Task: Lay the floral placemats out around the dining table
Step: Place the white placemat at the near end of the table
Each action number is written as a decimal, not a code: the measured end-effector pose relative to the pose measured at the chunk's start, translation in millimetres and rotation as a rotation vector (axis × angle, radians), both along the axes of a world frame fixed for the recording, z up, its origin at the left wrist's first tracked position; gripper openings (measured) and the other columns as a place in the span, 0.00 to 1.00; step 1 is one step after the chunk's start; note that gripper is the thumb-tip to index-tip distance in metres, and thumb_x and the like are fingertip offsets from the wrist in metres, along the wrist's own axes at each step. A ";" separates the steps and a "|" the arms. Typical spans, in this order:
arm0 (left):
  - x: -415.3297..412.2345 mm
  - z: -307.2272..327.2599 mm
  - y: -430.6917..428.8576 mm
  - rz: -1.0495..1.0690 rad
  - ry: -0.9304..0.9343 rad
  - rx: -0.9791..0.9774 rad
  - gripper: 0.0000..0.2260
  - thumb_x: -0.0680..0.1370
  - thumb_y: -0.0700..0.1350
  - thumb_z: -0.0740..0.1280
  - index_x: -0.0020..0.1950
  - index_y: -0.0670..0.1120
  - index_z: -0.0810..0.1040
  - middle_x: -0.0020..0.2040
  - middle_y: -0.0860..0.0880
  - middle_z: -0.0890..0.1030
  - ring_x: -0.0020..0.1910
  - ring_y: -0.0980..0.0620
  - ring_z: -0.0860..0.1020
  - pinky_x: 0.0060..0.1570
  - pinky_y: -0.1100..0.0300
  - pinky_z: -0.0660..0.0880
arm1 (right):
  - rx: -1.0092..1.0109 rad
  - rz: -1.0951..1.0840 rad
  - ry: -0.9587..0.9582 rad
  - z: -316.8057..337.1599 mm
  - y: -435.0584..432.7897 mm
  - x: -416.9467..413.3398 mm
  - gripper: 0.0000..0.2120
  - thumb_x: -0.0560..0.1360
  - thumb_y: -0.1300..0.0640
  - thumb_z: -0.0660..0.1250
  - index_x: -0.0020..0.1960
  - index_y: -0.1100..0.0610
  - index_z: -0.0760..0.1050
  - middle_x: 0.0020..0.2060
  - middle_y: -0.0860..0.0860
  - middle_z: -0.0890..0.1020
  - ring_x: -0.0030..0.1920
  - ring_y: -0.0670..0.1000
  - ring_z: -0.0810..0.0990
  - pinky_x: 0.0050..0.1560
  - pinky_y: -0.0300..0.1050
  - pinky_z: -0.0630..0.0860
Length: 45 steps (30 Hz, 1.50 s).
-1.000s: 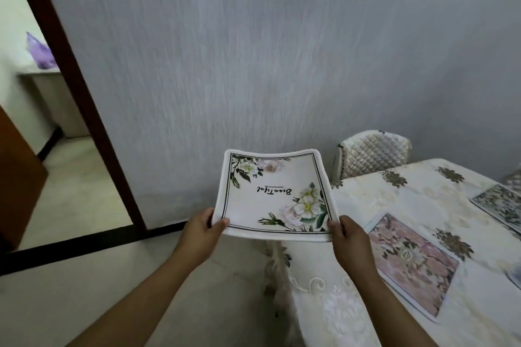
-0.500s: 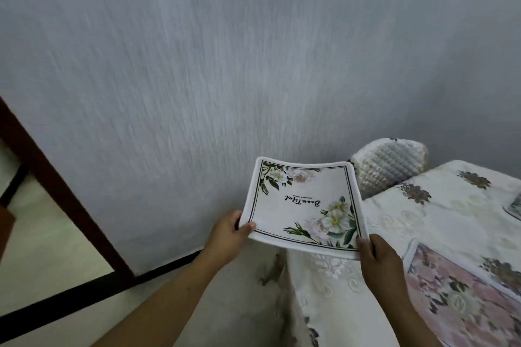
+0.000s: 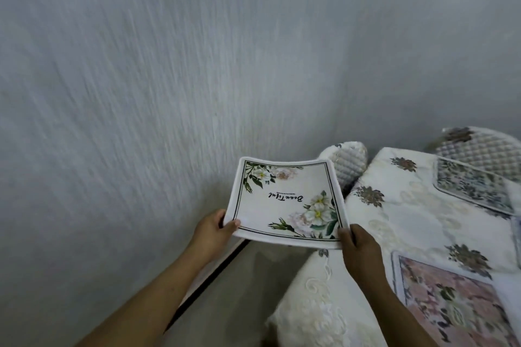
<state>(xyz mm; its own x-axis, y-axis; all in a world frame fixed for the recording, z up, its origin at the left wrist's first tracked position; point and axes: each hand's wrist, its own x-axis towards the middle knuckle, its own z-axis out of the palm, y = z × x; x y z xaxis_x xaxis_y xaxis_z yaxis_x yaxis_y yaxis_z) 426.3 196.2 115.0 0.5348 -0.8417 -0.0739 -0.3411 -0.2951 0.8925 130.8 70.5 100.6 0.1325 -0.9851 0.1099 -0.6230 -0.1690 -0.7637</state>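
The white floral placemat [image 3: 284, 201] is in the air, held level off the near-left corner of the dining table [image 3: 400, 205]. The left hand [image 3: 214, 231] is pinched on its near-left corner, thumb on top, and the right hand [image 3: 359, 248] is closed on the near-right corner. Only its right edge overlaps the tablecloth; the rest hangs over the floor beside the wall.

Two mats already lie on the cloth: a pink floral one [image 3: 451, 301] near the right forearm and a blue-grey one [image 3: 473, 189] at the far side by a quilted chair back [image 3: 485, 155]. The free stretch lies between them, along the left edge — likely the seat served by the other quilted chair [image 3: 346, 166], though the motion blur leaves that uncertain.

To place it well, I would carry the mat right until it is wholly over the table, keep both corners level so it does not sag, and square its long edge to the table edge. The far edge should touch down first, then the near corners — and it should stay clear of the pink mat.
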 end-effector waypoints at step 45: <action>-193.2 -12.4 -719.2 -1.792 -0.217 -0.059 0.14 0.78 0.44 0.69 0.35 0.55 0.71 0.27 0.57 0.71 0.27 0.60 0.67 0.29 0.64 0.61 | 0.105 -1.557 -0.078 -37.2 -273.1 41.8 0.19 0.80 0.52 0.62 0.35 0.57 0.59 0.28 0.56 0.63 0.28 0.52 0.61 0.31 0.47 0.55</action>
<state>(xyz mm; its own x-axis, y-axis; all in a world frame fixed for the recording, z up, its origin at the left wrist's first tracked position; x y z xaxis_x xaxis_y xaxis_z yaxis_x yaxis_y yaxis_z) 233.1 -523.0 102.6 -0.9347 -0.3450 -0.0856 -0.2754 0.5505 0.7881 172.7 -202.6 63.3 -0.9894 -0.1448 -0.0080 -0.0868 0.6350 -0.7676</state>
